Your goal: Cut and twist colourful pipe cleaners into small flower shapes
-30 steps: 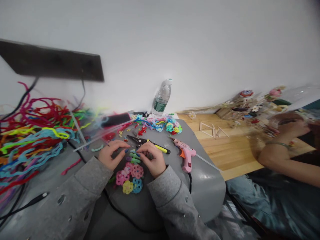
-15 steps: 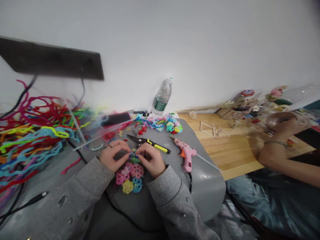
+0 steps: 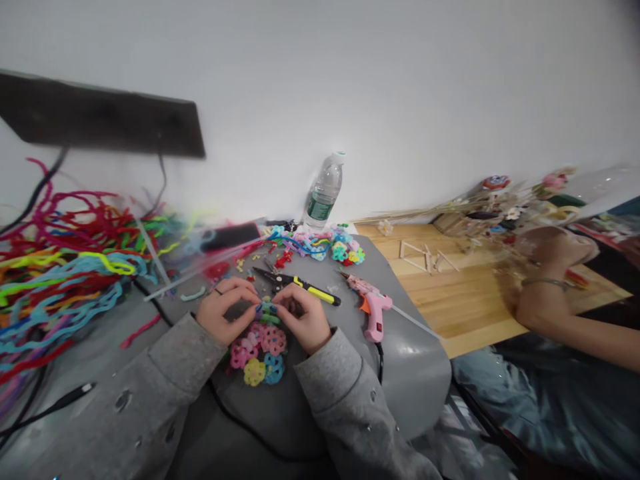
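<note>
My left hand (image 3: pixel 229 312) is closed, its thumb and forefinger pinching a small blue-green pipe-cleaner piece (image 3: pixel 267 307). From the other side my right hand (image 3: pixel 303 317) pinches the same piece; the fingertips hide part of its shape. Just below lie several pipe-cleaner flowers in pink, yellow and blue, among them a yellow flower (image 3: pixel 255 372) and a blue flower (image 3: pixel 274 368). Beyond my fingers rest black-and-yellow pliers (image 3: pixel 316 291) on the grey table (image 3: pixel 410 393). A pink glue gun (image 3: pixel 373 310) lies to the right, a clear glue stick at its back.
Loose pipe cleaners (image 3: pixel 65 280) heap up at the left. More small flowers (image 3: pixel 345 247) sit at the back near a water bottle (image 3: pixel 321 197). A black cable (image 3: pixel 240 421) crosses the front. At right, another person's arm (image 3: pixel 550 307) reaches over a wooden table (image 3: pixel 425 300).
My hands have drawn slightly apart, and more of the blue-green piece shows between the fingertips. The other person's hand at the right has shifted a little.
</note>
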Motion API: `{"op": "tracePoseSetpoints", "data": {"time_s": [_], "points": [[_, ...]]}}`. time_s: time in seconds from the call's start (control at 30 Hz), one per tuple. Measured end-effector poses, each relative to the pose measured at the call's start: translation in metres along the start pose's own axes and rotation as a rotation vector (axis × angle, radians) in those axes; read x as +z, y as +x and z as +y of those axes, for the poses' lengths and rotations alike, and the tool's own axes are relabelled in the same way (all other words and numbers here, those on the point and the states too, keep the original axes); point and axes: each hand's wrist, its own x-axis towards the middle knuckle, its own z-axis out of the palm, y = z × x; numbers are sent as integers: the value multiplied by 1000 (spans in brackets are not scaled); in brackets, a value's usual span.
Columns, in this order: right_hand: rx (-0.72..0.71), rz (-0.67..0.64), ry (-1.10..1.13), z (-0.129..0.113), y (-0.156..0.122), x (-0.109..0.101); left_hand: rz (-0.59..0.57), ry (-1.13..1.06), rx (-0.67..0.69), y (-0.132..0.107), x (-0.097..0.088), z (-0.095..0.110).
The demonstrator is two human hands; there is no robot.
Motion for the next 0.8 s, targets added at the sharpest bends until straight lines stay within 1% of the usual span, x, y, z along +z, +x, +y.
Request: {"op": "tracePoseSetpoints", "data": {"time_s": [0.2,0.53,0.67,0.8], "points": [[23,29,23,-1,-1,0,-19,-31,-43,-2,3,-2],[35,69,57,-1,0,0,-48,-107,-114,-1,2,-2],[71,101,87,2,-1,1,-45,-113,-113,-1,2,-1],[70,112,92,4,-2,1,-58,-116,-92,0,1,-2]]}}
